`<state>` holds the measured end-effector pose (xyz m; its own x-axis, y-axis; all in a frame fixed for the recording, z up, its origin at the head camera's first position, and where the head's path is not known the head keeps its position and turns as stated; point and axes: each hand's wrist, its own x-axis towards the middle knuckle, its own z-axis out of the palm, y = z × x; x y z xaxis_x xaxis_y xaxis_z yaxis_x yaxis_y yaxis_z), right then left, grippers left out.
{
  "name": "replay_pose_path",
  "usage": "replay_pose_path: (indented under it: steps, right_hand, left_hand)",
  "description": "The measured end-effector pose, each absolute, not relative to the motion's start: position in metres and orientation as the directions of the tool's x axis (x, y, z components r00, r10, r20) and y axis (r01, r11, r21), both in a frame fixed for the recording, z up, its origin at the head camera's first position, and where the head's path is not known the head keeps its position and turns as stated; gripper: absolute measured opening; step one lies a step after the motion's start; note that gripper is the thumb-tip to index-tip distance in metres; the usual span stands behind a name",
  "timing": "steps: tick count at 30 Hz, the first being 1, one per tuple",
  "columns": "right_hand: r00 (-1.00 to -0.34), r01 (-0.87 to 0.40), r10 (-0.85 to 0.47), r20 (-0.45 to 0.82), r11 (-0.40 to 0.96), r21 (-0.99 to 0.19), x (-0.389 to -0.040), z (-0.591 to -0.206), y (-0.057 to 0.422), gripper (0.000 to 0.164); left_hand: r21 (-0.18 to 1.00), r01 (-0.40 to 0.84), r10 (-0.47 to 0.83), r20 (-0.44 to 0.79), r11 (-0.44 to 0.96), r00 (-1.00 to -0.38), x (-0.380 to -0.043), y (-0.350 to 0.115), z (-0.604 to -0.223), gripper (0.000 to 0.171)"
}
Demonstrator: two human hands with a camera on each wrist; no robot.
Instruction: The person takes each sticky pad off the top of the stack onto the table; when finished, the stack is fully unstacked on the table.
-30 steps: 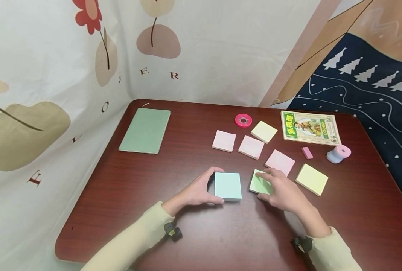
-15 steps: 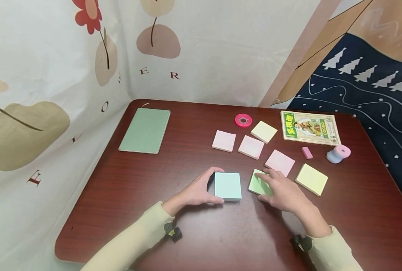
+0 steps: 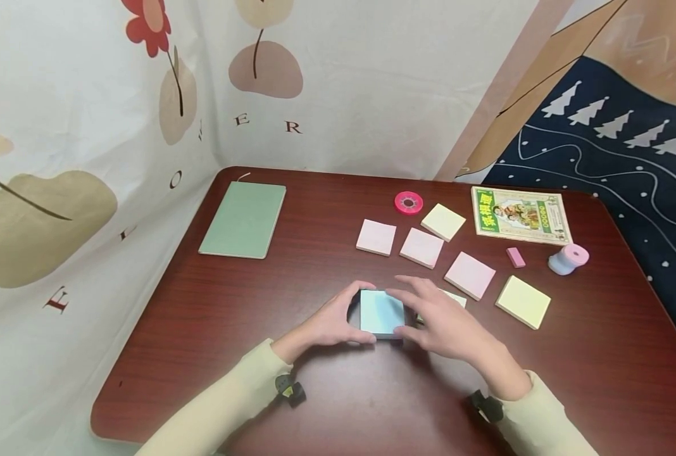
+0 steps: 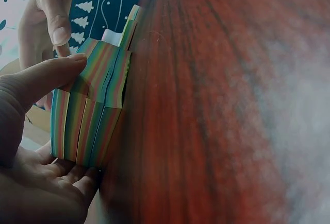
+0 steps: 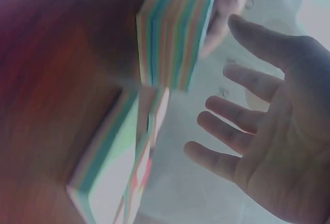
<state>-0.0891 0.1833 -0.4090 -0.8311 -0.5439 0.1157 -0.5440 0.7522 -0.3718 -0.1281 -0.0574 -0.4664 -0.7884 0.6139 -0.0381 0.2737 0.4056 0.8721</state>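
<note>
A stack of sticky note pads (image 3: 381,311), pale blue on top, stands on the table near its middle. Its sides show multicoloured stripes, and the left wrist view shows several pads (image 4: 93,100) slightly out of line. My left hand (image 3: 338,318) holds the stack between thumb and fingers. Over the stack's right edge is my right hand (image 3: 443,316), fingers spread and fairly straight. In the right wrist view that hand (image 5: 273,121) has nothing in its grasp and appears apart from the stack. A green-topped sticky note pad (image 5: 111,162) lies below it, mostly hidden in the head view.
Pink sticky note pads (image 3: 470,275) and yellow ones (image 3: 523,302) lie behind and to the right. Farther back are a pink ring-shaped roll (image 3: 409,202), an illustrated booklet (image 3: 521,215), a small pink block (image 3: 516,257) and a spool (image 3: 568,259). A green notebook (image 3: 244,220) lies back left.
My right hand has left the green pad and moved left to the blue-topped stack's right edge. The left hand has stayed on the stack.
</note>
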Motion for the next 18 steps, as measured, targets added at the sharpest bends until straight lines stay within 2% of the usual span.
replay_pose_path:
  steps: [3,7,18]
  right_hand:
    - [-0.78,-0.612,-0.61,0.141,0.693,-0.381,-0.09,-0.416,0.172,0.067]
    - [-0.754,-0.638,-0.643,0.135,0.667,-0.385,-0.092,-0.423,0.162,0.07]
    - [-0.776,-0.604,-0.623,0.096,0.69,-0.4,-0.097,-0.428,0.156,0.069]
  left_hand:
    - [0.866,0.28,0.618,-0.041,0.413,-0.785,-0.128,-0.058,-0.466,0.087]
    - [0.863,0.287,0.623,-0.04,0.416,-0.781,-0.128,-0.058,-0.466,0.089]
    - [0.858,0.298,0.628,-0.037,0.419,-0.778,-0.129,-0.058,-0.467,0.089]
